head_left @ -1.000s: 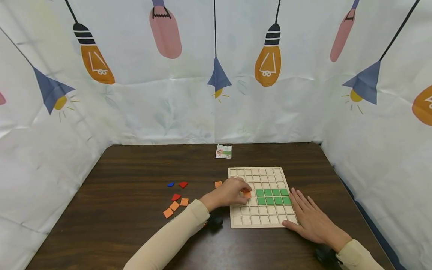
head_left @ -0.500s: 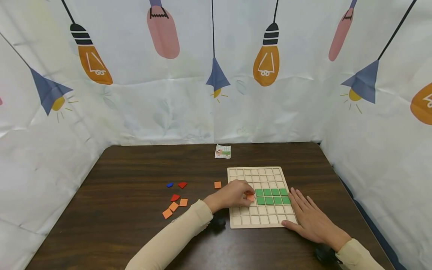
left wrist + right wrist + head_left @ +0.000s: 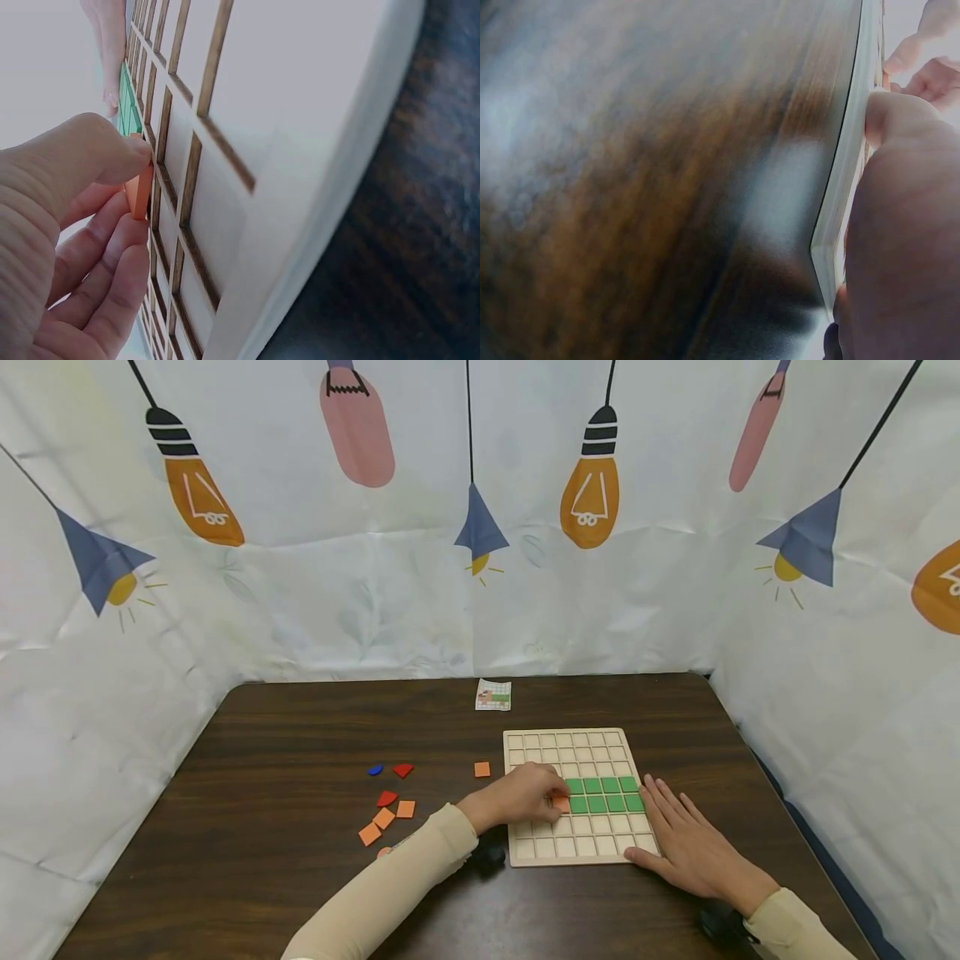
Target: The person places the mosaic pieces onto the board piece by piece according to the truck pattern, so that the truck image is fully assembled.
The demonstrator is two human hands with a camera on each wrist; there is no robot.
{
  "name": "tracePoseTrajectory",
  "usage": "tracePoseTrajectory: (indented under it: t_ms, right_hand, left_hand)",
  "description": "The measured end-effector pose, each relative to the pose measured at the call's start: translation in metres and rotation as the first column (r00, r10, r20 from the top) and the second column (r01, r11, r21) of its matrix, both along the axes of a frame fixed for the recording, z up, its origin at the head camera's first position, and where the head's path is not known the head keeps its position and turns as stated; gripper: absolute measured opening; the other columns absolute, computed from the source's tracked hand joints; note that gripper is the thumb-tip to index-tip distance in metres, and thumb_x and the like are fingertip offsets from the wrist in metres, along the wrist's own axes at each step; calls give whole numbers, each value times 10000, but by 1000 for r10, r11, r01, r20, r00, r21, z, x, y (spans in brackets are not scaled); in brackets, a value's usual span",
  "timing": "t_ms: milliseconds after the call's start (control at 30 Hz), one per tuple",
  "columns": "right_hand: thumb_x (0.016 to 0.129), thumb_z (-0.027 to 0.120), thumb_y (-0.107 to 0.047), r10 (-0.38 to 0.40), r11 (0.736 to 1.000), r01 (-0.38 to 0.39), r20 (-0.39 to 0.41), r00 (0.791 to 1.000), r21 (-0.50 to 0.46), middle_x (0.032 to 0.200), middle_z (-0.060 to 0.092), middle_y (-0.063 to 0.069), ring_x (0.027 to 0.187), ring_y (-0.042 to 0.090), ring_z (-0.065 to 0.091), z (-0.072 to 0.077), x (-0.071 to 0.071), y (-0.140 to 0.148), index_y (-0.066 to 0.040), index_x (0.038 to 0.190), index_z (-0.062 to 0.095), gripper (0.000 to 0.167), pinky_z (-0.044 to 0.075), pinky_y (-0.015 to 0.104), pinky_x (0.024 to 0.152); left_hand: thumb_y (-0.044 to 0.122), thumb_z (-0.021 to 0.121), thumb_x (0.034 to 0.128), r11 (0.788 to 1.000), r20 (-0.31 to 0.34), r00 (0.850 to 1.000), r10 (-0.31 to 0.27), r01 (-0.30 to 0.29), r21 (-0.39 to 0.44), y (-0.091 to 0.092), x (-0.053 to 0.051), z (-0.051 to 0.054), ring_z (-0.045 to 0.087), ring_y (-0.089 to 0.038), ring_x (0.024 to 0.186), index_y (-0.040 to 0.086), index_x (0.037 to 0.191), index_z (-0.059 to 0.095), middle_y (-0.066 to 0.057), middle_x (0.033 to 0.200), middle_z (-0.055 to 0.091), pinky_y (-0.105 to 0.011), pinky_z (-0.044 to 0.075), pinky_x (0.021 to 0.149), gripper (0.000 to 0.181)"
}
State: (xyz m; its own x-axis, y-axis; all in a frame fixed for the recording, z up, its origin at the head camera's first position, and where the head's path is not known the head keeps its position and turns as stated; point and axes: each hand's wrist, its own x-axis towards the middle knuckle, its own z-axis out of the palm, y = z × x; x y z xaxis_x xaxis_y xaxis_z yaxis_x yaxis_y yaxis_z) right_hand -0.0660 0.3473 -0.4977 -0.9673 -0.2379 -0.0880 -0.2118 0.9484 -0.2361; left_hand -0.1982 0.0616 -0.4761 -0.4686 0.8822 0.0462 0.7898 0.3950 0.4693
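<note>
A pale wooden grid board [image 3: 573, 847] lies on the table with two rows of green square tiles [image 3: 606, 795] in it. My left hand [image 3: 519, 795] pinches an orange square tile [image 3: 561, 803] between thumb and fingers, just left of the lower green row. In the left wrist view that orange tile [image 3: 138, 187] stands tilted against the board's grid lines, its lower edge by the fingers. My right hand [image 3: 693, 847] lies flat with straight fingers at the board's right edge, thumb on its near corner.
Left of the board lie several loose orange tiles [image 3: 406, 809], red pieces [image 3: 387, 798] and a blue piece [image 3: 375, 770]. One orange tile [image 3: 482, 769] sits by the board's left edge. A small printed pattern card [image 3: 493, 695] lies at the table's far edge.
My left hand has shifted slightly right and nearer with the orange tile, bringing it up against the lower green row. The right hand stays in place.
</note>
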Motion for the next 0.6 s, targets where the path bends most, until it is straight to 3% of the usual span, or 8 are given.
tracePoseTrajectory:
  t_ms: [233, 600]
  right_hand:
    - [949, 539, -715, 1, 1000, -1, -4, 1000, 12, 1738, 169, 189, 1597, 427, 217, -1, -1, 0, -58, 1658, 194, 1027, 202, 658, 1233]
    - [946, 545, -714, -1, 1000, 1, 5, 1000, 8, 1739, 166, 190, 1597, 431, 214, 0, 0, 0, -56, 1657, 199, 1029, 202, 657, 1229]
  left_hand:
    - [139, 724, 917, 1000, -25, 1000, -3, 3, -16, 0, -1, 0, 522, -28, 842, 140, 1089, 779, 39, 1000, 724, -125, 419, 761, 180]
    - [172, 744, 916, 999, -51, 999, -11, 9, -39, -1, 1, 2, 680, -88, 1013, 133, 1135, 785, 9, 1098, 767, -159, 525, 912, 226]
